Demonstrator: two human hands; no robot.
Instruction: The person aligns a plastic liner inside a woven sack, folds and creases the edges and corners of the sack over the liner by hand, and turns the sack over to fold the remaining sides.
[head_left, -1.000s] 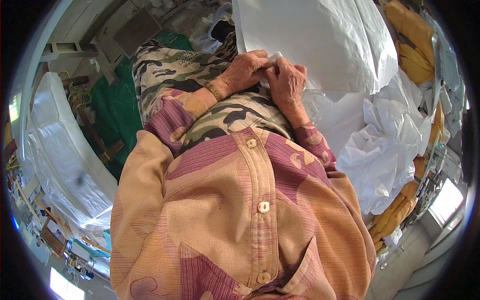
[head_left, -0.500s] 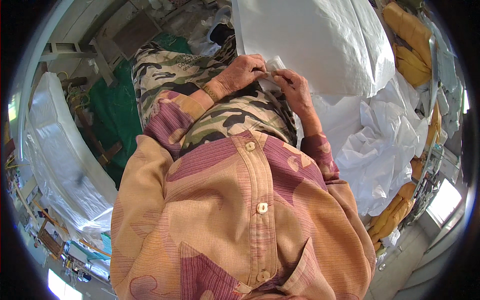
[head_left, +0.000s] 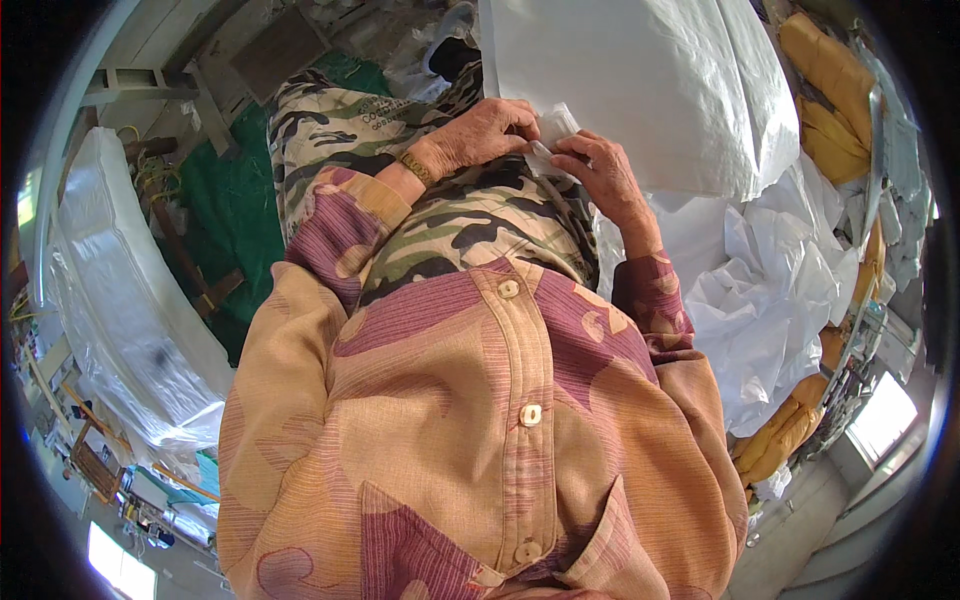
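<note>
Above my lap, my left hand (head_left: 483, 135) is closed, with its fingertips pinching the near end of a small bunched piece of white plastic (head_left: 557, 124). My right hand (head_left: 606, 178) is closed too, its thumb and fingers gripping a white corner close to the left fingertips. The bunched piece lies against the near left edge of a large white plastic sheet (head_left: 640, 90). Whether the two are joined is hidden by my fingers. Camouflage trousers (head_left: 450, 235) cover my legs beneath both hands.
Crumpled white plastic (head_left: 760, 300) spreads at the right, with rolled yellow bundles (head_left: 825, 70) beyond it. A long plastic-wrapped white stack (head_left: 135, 300) stands on the left. Green cloth (head_left: 235, 200) covers the floor beside a wooden frame (head_left: 210, 285).
My right hand has shifted right and slightly down, away from the left hand, which has moved up a little. More white plastic shows between the fingertips.
</note>
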